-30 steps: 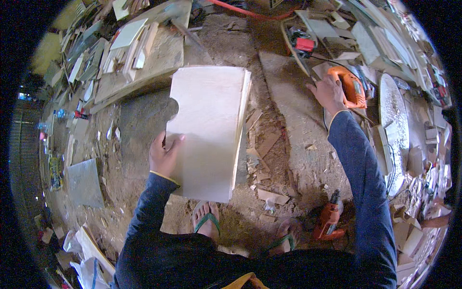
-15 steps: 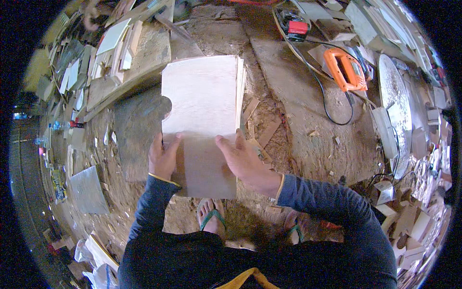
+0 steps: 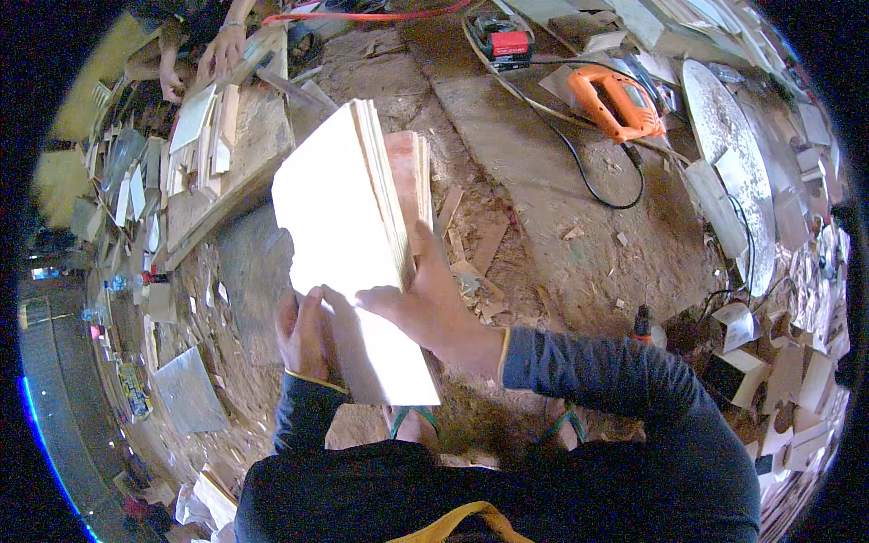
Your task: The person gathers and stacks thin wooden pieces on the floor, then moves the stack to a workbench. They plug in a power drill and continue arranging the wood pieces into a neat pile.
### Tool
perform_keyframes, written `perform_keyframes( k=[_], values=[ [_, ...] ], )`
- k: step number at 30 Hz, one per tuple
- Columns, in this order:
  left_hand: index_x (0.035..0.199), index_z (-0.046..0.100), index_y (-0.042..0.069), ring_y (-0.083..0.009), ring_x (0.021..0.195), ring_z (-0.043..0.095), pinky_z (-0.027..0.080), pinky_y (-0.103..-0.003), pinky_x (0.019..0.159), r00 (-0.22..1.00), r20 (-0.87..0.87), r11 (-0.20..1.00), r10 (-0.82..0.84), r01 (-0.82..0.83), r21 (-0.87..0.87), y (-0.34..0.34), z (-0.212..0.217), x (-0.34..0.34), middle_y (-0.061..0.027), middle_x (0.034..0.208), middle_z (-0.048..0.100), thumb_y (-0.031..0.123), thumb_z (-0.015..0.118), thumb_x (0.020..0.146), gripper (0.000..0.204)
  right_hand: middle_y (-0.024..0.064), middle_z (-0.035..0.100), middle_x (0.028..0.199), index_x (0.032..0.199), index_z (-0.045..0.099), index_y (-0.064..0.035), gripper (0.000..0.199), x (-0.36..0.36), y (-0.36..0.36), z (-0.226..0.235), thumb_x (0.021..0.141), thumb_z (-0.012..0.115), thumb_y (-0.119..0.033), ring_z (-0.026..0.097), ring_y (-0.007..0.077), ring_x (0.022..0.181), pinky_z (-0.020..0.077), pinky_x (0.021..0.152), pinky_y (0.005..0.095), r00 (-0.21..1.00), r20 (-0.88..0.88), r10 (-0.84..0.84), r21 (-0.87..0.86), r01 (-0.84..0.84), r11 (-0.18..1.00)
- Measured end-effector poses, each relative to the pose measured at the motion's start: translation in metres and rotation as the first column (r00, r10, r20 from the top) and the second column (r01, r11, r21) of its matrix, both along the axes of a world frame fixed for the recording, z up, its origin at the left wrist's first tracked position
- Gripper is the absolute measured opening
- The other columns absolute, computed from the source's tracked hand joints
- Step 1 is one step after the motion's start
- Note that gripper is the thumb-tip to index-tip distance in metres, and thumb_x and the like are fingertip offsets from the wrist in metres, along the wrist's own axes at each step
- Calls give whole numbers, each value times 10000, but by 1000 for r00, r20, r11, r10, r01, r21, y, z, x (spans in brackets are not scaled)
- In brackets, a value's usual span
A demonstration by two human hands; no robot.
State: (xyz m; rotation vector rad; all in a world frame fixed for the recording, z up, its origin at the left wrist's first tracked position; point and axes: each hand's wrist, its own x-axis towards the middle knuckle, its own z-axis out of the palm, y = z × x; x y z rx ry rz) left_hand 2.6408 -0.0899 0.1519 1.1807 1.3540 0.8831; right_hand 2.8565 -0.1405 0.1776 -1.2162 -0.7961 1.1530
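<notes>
Both my hands grip a stack of thin plywood boards [image 3: 339, 208], its pale top face brightly lit. A rounded notch is cut into the stack's left edge. My left hand [image 3: 306, 337] is closed on the lower left edge, thumb on the top face. Across the lower right side, my right hand [image 3: 434, 303] is closed too, its thumb on top and its fingers over the side edge. Beyond the stack's right edge, a second stack of reddish-brown boards [image 3: 412, 172] shows in part; its lower portion is hidden.
An orange power tool [image 3: 617, 104] with a black cord lies at the right, near a red-and-black device [image 3: 509, 45]. Offcuts [image 3: 787, 389] pile up on the far right. Another person's hands [image 3: 222, 54] are over boards at the upper left. Wood scraps [image 3: 489, 244] litter the ground.
The held stack has tilted, its top leaning left and its lower end swinging right, uncovering the reddish-brown boards. My right hand has shifted left and lower. Another person's hands now show more at the upper left.
</notes>
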Motion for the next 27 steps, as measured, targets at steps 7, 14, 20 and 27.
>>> perform_keyframes(
  k=[7,14,20,27],
  values=[
    [1349,540,-9,-193,1079,593,477,-343,996,992,-39,988,-120,123,95,-14,25,26,-103,1190,629,161,599,1013,381,250,643,1113,1306,474,81,719,83,6,54,750,795,-244,645,357,1049,515,915,427,860,427,278,-153,-234,960],
    [1563,264,-14,-312,1394,443,372,-437,1153,662,-654,717,-366,649,256,51,83,58,-211,1496,463,342,853,823,1011,238,589,1326,1481,413,1,905,255,-61,97,698,816,-210,599,388,1182,462,1038,445,339,931,137,25,-432,901],
    [1599,19,-18,-355,1506,263,253,-466,1219,453,-422,390,-785,891,231,40,32,187,-267,1623,214,479,926,682,1382,166,621,1246,1497,446,-116,925,321,-111,55,648,816,-115,594,365,1174,475,1032,478,88,936,341,-275,-425,863],
    [1522,289,29,-302,1353,487,404,-433,1140,764,29,685,-644,560,466,-13,-26,253,-213,1433,503,259,889,758,999,110,596,1291,1483,496,-224,932,345,-154,22,632,875,-248,555,321,1234,393,1111,486,-115,992,57,-82,-232,969]
  ],
)
